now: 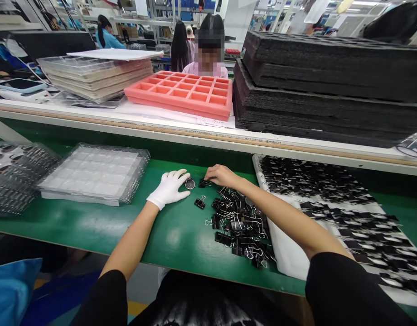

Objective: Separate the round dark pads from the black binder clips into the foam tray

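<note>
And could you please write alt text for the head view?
White-gloved left hand at a small round dark disc, bare right hand pinching a black metal binder clip, on a green tabletop. A heap of black binder clips lies to the right, stacked clear plastic trays to the left.

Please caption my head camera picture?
White-gloved left hand by a round dark disc, bare right hand at a black silver-handled binder clip.

Matt white cloth covers our left fingers [183, 195]; below them we see a smooth, glossy counter [176, 235], to their right clips [237, 222] with shiny metal handles.
</note>
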Available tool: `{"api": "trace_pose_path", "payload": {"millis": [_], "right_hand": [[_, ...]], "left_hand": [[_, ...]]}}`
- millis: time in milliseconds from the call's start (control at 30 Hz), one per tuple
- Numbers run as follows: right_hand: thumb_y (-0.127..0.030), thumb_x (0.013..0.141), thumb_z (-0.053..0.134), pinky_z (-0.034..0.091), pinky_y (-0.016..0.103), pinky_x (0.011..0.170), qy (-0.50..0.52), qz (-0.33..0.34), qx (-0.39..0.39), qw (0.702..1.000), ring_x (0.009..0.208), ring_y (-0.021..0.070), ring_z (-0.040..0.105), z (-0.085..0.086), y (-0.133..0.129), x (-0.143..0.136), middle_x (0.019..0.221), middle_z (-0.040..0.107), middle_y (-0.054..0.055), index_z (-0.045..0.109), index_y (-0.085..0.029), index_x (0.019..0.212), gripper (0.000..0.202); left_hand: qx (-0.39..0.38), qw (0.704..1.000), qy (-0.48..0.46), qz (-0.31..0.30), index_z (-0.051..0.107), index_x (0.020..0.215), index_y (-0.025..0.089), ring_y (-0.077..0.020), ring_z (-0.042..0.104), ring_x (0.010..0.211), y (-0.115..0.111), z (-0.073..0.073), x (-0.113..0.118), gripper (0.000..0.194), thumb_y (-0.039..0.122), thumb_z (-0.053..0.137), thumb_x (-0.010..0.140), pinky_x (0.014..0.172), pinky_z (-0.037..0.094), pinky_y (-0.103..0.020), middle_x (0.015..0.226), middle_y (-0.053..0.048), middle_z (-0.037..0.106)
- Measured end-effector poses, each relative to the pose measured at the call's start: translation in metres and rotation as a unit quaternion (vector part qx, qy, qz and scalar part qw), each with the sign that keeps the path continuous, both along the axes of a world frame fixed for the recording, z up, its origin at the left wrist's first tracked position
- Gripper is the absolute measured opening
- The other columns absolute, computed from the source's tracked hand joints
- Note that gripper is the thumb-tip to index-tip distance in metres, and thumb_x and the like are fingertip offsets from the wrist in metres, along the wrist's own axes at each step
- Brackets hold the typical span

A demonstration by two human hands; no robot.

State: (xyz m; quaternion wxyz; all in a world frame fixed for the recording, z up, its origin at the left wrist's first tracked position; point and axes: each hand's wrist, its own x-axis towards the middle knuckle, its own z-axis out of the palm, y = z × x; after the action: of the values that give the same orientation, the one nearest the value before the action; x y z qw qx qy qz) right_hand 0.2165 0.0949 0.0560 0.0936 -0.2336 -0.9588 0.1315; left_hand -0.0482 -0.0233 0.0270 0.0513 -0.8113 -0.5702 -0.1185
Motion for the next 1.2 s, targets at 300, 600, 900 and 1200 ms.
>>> {"api": "trace_pose_path", "payload": {"millis": [300, 600, 900, 1200], "right_hand": [[-0.003, 0.079, 0.045, 0.045, 0.047, 0.111, 0.047, -0.028, -0.052, 0.997, 0.130, 0.0264, 0.060, -0.006, 0.004, -0.010, 0.135, 0.068, 0.010, 0.071, -0.020, 0.119, 0.051], [-0.044, 0.106, 0.028, 0.029, 0.061, 0.119, 0.061, -0.398, -0.131, 0.906, 0.150, 0.0374, 0.033, -0.019, 0.002, -0.082, 0.155, 0.047, 0.019, 0.052, -0.022, 0.145, 0.051], [-0.055, 0.107, 0.014, 0.019, 0.061, 0.123, 0.069, -0.409, -0.119, 0.902, 0.156, 0.0332, 0.019, -0.043, 0.000, -0.083, 0.162, 0.035, 0.017, 0.047, -0.024, 0.151, 0.063], [-0.051, 0.108, 0.009, 0.018, 0.062, 0.125, 0.091, -0.394, -0.107, 0.908, 0.156, 0.0294, 0.019, -0.061, 0.006, -0.072, 0.161, 0.035, 0.015, 0.043, -0.026, 0.152, 0.062]], "left_hand": [[-0.020, 0.998, 0.054, -0.002, 0.060, 0.144, 0.027, -0.0305, 0.063, 0.102, 0.007, -0.004, -0.007, 0.055, 0.059, 0.054, 0.100, 0.086, 0.039, -0.042, 0.108, -0.011, 0.071], [-0.009, 0.999, -0.008, 0.043, 0.069, 0.128, 0.029, -0.0289, 0.060, 0.112, 0.013, -0.018, 0.002, 0.043, 0.058, 0.065, 0.095, 0.089, 0.041, -0.041, 0.127, -0.009, 0.069], [-0.024, 0.997, -0.047, 0.048, 0.067, 0.131, 0.029, -0.0284, 0.060, 0.113, 0.018, -0.024, -0.002, 0.043, 0.055, 0.066, 0.096, 0.091, 0.042, -0.042, 0.129, -0.007, 0.070], [-0.034, 0.997, -0.062, 0.044, 0.066, 0.133, 0.031, -0.0271, 0.060, 0.115, 0.027, -0.026, 0.003, 0.044, 0.054, 0.068, 0.096, 0.093, 0.041, -0.042, 0.131, -0.005, 0.070]]}}
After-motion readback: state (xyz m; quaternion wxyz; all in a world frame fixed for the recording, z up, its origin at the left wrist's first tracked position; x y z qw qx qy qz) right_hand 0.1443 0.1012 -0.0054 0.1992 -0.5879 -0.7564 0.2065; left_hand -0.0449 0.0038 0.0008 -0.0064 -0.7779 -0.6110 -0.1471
